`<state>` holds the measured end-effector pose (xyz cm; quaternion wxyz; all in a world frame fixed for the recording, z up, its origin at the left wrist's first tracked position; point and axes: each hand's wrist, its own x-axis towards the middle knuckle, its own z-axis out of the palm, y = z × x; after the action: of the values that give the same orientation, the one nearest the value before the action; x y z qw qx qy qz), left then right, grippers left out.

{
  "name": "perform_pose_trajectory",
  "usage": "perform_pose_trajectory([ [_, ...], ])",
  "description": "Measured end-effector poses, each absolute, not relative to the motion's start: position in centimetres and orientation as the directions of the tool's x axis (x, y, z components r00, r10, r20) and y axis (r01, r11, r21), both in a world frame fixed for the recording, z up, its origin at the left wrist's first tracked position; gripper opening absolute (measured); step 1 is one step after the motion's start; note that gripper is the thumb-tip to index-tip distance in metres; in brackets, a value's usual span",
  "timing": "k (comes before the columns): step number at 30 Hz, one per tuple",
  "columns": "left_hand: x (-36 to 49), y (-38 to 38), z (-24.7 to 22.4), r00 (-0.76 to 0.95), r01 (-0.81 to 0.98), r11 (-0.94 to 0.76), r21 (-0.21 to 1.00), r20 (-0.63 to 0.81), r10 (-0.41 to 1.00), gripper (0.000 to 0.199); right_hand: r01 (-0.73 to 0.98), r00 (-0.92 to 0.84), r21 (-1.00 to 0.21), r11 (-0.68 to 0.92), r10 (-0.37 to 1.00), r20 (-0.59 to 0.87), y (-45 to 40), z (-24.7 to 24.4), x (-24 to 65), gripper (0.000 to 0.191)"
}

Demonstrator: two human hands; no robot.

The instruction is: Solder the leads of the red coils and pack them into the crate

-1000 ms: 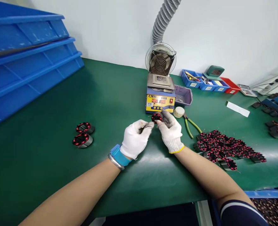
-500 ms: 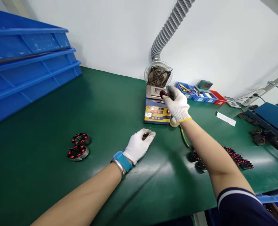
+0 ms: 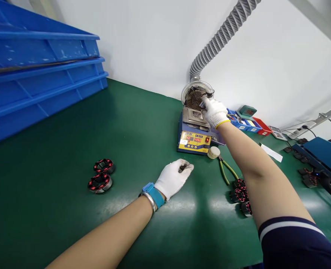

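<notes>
My left hand (image 3: 174, 178), in a white glove, rests on the green table with thumb and fingertips pinched together; what they hold, if anything, is too small to name. Beyond it stands the yellow-and-blue solder pot (image 3: 195, 142), its metal top before a round fan (image 3: 196, 98). My right hand (image 3: 214, 111), also gloved, is closed above the pot's right rear, close to the fan, around a dark part mostly hidden by the fingers. Two black-and-red ring stators (image 3: 100, 183) lie left of my left hand. A round pale container (image 3: 213, 152) sits at the pot's right front corner.
Stacked blue crates (image 3: 42, 89) fill the left rear. Green-handled pliers (image 3: 224, 172) and more stators (image 3: 239, 195) lie by my right forearm. Small bins (image 3: 262, 126), a white strip (image 3: 271, 152) and a blue device (image 3: 322, 153) are at the right.
My right hand has moved back and up over the pot with the dark part, towards the fan. My left hand stays pinched on the table. The view has shifted, showing the pliers more fully.
</notes>
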<state>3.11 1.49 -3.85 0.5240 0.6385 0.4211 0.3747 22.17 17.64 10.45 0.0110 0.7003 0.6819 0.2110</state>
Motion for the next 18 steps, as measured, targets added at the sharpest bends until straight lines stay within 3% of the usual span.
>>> perform_pose_trajectory([
  [6, 3.1, 1.5, -3.8, 0.375, 0.177, -0.115, 0.977, 0.041, 0.926, 0.022, 0.915, -0.100, 0.404, -0.014, 0.960, 0.261, 17.7, 9.6, 22.1, 0.056],
  [11, 3.0, 1.5, -3.8, 0.380, 0.178, -0.127, 0.976, 0.051, 0.923, 0.021, 0.910, -0.122, 0.414, 0.004, 0.958, 0.259, 17.5, 9.9, 21.8, 0.055],
  [14, 3.1, 1.5, -3.9, 0.376, 0.168, -0.120, 0.978, 0.049, 0.925, 0.022, 0.945, -0.067, 0.323, -0.047, 0.941, 0.331, 17.0, 10.6, 21.9, 0.059],
  [18, 3.2, 1.6, -3.9, 0.336, 0.161, -0.111, 0.981, 0.051, 0.940, 0.024, 1.000, 0.017, 0.004, -0.022, 0.882, 0.471, 15.4, 11.0, 22.3, 0.059],
])
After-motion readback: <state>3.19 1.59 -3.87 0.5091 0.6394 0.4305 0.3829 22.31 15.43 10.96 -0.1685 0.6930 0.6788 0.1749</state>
